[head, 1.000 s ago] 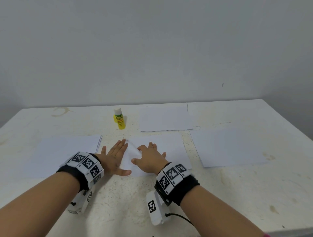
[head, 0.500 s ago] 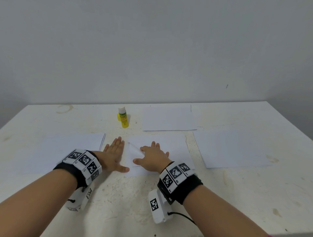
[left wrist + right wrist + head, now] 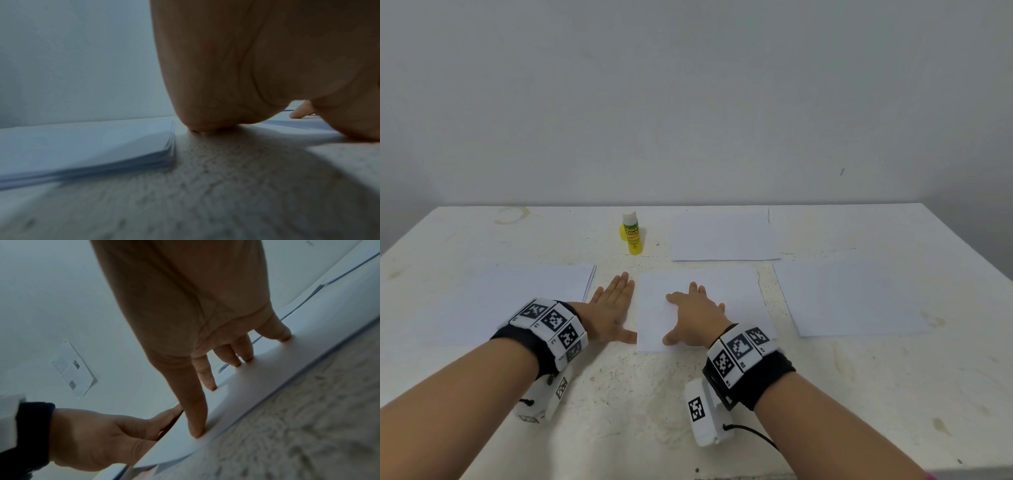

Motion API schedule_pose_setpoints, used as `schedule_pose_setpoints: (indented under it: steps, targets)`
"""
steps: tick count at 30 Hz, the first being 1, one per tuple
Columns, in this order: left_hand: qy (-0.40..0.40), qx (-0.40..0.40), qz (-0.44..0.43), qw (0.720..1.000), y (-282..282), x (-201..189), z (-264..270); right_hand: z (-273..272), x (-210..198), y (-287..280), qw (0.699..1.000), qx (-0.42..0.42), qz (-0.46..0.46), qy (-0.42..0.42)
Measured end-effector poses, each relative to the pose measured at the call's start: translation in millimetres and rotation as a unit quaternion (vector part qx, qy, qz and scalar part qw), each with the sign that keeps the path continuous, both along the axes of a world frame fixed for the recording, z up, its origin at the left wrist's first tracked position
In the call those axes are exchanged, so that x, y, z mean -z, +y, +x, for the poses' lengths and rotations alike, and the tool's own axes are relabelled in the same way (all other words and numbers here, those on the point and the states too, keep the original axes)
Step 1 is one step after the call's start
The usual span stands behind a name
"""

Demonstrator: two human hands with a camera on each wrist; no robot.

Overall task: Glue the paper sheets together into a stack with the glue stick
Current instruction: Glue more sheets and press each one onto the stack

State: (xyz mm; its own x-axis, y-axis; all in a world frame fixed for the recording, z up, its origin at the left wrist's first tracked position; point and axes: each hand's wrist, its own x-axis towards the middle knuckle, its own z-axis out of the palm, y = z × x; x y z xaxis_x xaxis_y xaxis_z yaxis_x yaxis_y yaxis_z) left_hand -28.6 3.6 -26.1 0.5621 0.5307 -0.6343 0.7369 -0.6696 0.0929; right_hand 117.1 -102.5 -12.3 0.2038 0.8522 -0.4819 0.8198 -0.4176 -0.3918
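A white middle stack of paper (image 3: 722, 291) lies in front of me on the table. My right hand (image 3: 693, 317) lies flat on its left half, fingers spread and pressing the top sheet (image 3: 246, 386). My left hand (image 3: 613, 308) lies flat on the bare table along the stack's left edge, fingers straight, thumb touching that edge. The yellow glue stick (image 3: 631, 236) with a white cap stands upright beyond the hands, untouched. In the left wrist view the palm (image 3: 246, 73) rests on the table.
More paper piles lie around: one at the left (image 3: 517, 301), also the left pile (image 3: 82, 149), one at the right (image 3: 852, 298) and one at the back (image 3: 722, 236). The rough white table (image 3: 654, 394) ends at a wall behind.
My left hand slid left off the middle stack onto the bare table at its edge. The lifted sheet corner under the hands now lies flat.
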Motion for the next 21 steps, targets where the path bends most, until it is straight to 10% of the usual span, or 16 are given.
schedule_pose_setpoints:
  steps: [12, 21]
  targets:
    - [-0.142, -0.131, -0.063, 0.979, 7, -19, 11, -2, 0, 2, 1.000, 0.009, 0.005, -0.006]
    - [0.025, 0.068, 0.043, 0.996, -4, -15, 17, -3, -2, 7, 0.999, 0.002, -0.006, -0.051]
